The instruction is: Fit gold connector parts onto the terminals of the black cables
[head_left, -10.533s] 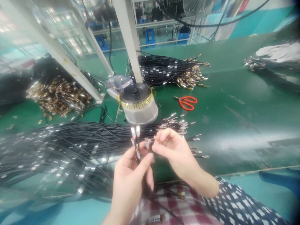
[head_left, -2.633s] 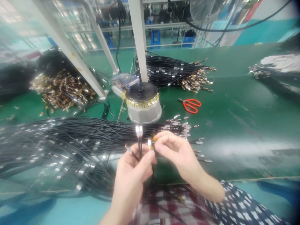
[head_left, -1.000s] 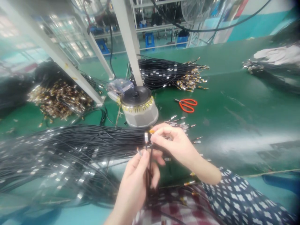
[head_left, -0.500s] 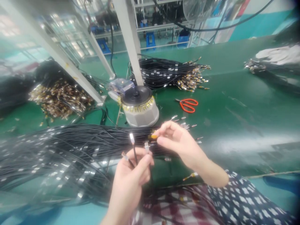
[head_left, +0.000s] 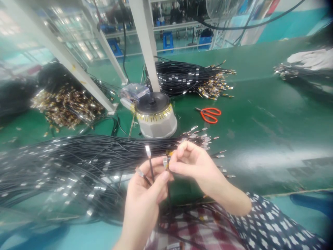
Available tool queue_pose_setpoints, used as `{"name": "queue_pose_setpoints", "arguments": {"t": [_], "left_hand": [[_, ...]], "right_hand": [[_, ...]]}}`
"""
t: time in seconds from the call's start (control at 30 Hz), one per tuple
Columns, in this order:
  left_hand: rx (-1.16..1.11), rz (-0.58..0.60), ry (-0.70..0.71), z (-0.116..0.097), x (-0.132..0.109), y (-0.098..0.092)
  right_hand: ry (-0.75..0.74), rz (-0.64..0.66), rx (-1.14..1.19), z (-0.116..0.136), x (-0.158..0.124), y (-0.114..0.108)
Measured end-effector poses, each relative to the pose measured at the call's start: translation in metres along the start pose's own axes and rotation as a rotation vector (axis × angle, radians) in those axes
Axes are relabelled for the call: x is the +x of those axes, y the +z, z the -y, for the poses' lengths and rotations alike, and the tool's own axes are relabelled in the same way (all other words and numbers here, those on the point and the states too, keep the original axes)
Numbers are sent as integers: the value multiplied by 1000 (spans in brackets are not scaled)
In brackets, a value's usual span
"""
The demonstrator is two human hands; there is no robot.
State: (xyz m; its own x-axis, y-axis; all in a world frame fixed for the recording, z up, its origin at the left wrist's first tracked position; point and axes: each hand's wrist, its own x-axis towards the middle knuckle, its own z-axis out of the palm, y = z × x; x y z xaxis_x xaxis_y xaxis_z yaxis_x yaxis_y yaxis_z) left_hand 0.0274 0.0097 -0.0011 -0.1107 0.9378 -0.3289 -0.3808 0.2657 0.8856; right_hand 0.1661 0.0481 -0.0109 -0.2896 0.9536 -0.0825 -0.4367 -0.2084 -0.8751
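My left hand (head_left: 147,189) is closed around several thin black cables (head_left: 150,166) whose silver-sleeved ends stick up above my fingers. My right hand (head_left: 194,166) pinches a small gold connector (head_left: 168,153) against the tip of one of those cables, just above my left thumb. Both hands hover over the near edge of the green table, in front of a wide bundle of black cables (head_left: 78,156) with silver sleeves.
A grey round fixture with a black top (head_left: 156,116) stands behind my hands at a white post. Orange-handled scissors (head_left: 209,114) lie to its right. A second cable bundle with gold ends (head_left: 187,78) lies farther back, and a heap of gold connectors (head_left: 63,106) at the left.
My right hand has come down and back toward my left, bringing the gold connector onto a cable tip. My left hand keeps its grip on the cables.
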Motion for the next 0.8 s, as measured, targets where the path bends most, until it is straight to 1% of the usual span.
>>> {"name": "queue_pose_setpoints", "arguments": {"t": [0.47,0.57,0.8], "left_hand": [[-2,-1,24,-1,-1,3],[-5,-21,28,-1,-3,4],[0,-82,80,-1,-4,9]], "right_hand": [[8,-44,7,-4,-1,3],[-1,-65,-6,-4,-2,5],[-78,-155,-103,-5,-6,12]]}}
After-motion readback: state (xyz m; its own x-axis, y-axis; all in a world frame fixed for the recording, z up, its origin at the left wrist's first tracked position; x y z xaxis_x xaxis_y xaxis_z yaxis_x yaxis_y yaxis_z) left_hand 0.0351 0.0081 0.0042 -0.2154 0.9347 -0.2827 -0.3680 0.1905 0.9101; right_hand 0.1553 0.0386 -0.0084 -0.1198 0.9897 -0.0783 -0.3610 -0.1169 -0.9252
